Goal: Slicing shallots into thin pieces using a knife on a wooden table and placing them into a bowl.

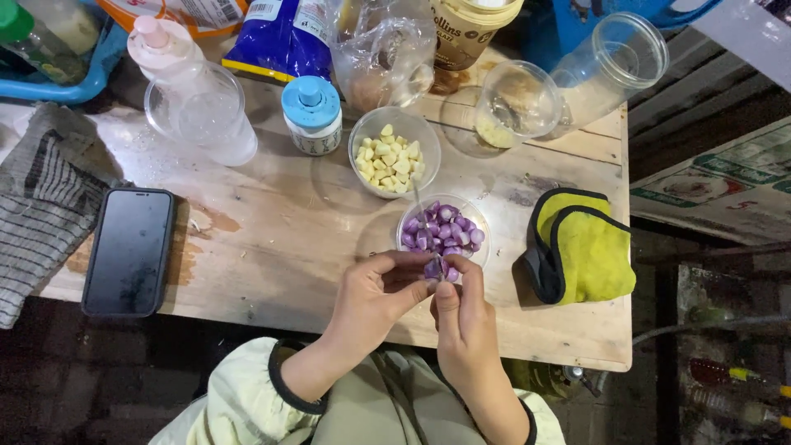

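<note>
- Pinching a small purple shallot (433, 268) between both hands – left hand (375, 298) and right hand (463, 317) meeting just above the near edge of the wooden tabletop (272, 239); each grip narrow, fingertips closed on the shallot.
- Sitting right behind the hands: a clear plastic bowl of peeled purple shallots (442, 229), almost touching the fingertips.
- Standing just beyond that – a second clear bowl of pale garlic cloves (393, 153).
- Lying well to the left: a dark phone (128, 250), face up, beside a striped grey cloth (41, 194).
- Resting to the right near the tabletop edge: a folded yellow cloth with black trim (581, 245).
- Clustering along the far side: a blue-capped jar (312, 114) and empty clear cups (517, 100).
</note>
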